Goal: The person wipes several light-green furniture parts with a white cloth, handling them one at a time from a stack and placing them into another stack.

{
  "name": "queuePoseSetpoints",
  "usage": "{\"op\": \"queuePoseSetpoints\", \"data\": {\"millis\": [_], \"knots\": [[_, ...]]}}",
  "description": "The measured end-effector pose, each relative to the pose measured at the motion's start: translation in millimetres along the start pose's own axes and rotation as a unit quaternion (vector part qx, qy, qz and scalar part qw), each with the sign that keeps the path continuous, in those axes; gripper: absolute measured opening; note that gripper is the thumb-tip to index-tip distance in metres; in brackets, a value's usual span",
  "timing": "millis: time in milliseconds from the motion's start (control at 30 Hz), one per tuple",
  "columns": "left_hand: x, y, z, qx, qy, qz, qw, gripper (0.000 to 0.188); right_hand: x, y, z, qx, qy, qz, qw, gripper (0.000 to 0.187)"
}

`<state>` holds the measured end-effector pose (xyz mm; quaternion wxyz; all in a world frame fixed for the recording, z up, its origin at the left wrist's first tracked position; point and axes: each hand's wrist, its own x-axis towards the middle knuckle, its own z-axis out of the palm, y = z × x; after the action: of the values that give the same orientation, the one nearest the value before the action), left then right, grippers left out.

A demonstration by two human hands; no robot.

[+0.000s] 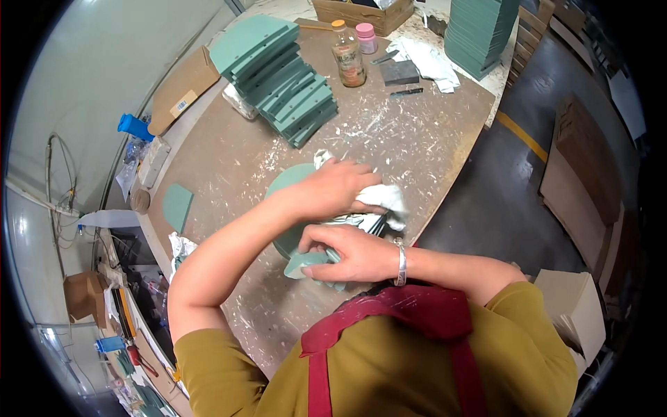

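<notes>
Two things are gripped: the left hand [339,189] bunches a white cloth [386,198], and the right hand [358,254] pinches a green piece [304,263] over the bench [406,142], nearer the body. I'd keep that pinch firm and any wiping light along the edges.

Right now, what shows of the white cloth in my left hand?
The white cloth looks soft, bunched and creased, its right end blurred. The left hand grips it with its fingers, hiding part. Its loose end sticks out to the right, over the brown worktop. Whether nearby white patches belong to it is unclear.
</notes>
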<state>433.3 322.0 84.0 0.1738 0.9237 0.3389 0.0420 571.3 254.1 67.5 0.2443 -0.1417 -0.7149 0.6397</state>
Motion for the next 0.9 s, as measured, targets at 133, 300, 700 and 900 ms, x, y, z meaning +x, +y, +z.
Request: {"op": "queuePoseSetpoints", "data": {"millis": [133,300,700,900], "knots": [[8,-41,-3,-0.014,0.01,-0.171,0.985,0.036,2,1,7,-0.062,0.001,-0.015,0.998,0.033],[-53,-79,-34,-0.09,0.303,-0.302,0.9,0.029,-5,7,-10,0.131,0.028,-0.048,0.99,0.026],[-38,110,58,0.166,0.188,-0.294,0.922,0.071,102,19,-102,0.337,-0.084,0.09,0.933,0.019],[-40,133,80,0.222,0.258,-0.295,0.893,0.047,107,47,-88,0.386,-0.136,0.115,0.905,0.016]]}}
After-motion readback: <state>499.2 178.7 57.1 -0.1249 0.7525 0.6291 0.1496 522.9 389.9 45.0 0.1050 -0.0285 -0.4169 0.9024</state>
